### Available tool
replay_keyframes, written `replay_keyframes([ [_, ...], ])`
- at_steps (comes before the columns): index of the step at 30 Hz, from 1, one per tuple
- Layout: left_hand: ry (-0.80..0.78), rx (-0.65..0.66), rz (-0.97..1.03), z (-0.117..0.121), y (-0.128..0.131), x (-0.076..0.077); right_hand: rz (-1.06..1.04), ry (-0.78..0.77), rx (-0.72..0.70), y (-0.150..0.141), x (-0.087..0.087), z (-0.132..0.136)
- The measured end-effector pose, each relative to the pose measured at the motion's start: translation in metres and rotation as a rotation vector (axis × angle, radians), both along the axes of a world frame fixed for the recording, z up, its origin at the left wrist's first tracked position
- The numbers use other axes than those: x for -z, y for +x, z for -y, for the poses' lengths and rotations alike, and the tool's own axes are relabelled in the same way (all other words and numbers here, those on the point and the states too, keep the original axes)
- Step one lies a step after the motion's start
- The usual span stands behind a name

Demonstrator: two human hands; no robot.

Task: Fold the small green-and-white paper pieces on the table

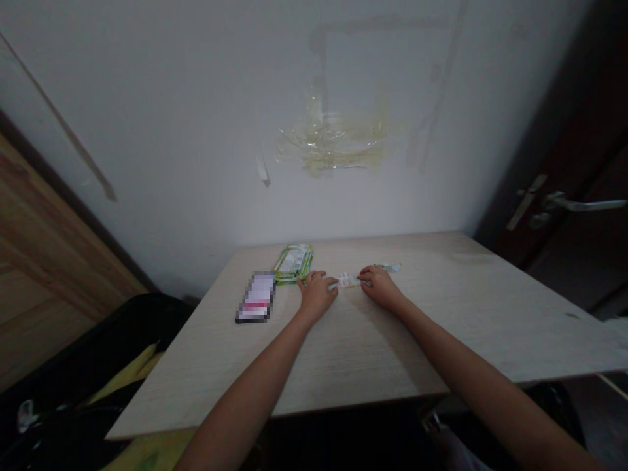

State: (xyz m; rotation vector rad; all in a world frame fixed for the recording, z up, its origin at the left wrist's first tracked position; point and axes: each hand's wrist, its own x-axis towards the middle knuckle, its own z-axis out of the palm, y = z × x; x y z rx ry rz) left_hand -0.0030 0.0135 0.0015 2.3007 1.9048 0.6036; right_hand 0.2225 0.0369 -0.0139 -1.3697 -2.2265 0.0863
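Observation:
A small, flat white printed packet [349,280] lies on the table between my two hands. My left hand [318,296] has its thumb and fingers closed on the left end. The right end is pinched by my right hand [380,286], whose fingers hide part of it. Just beyond my right fingers a narrow, light-coloured printed wrapper [391,267] shows; whether it joins the packet I cannot tell. Green and white printed packs [294,260] lie behind my left hand, close to its fingers.
A phone [257,296] with a blurred screen lies left of my left hand. The pale wooden table [471,314] meets a wall [196,131] bearing peeling tape [338,144]. A dark door with a metal handle [589,204] stands at right. Black bags [142,320] sit at left.

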Motion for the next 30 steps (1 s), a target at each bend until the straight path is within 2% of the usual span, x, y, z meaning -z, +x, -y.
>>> replay_keyframes([
  [9,0.042,0.011,0.042,0.001,-0.002,-0.003,-0.028,-0.011,-0.035,0.001,-0.001,-0.002],
  [17,0.04,-0.031,0.068,0.001,-0.004,-0.006,0.004,0.001,-0.042,-0.001,0.0,-0.004],
  [22,0.045,-0.009,0.048,-0.002,-0.006,-0.005,0.052,0.033,-0.095,-0.003,0.001,-0.006],
  [30,0.054,0.052,-0.02,-0.004,-0.011,-0.007,0.012,0.025,-0.148,-0.002,0.001,-0.006],
])
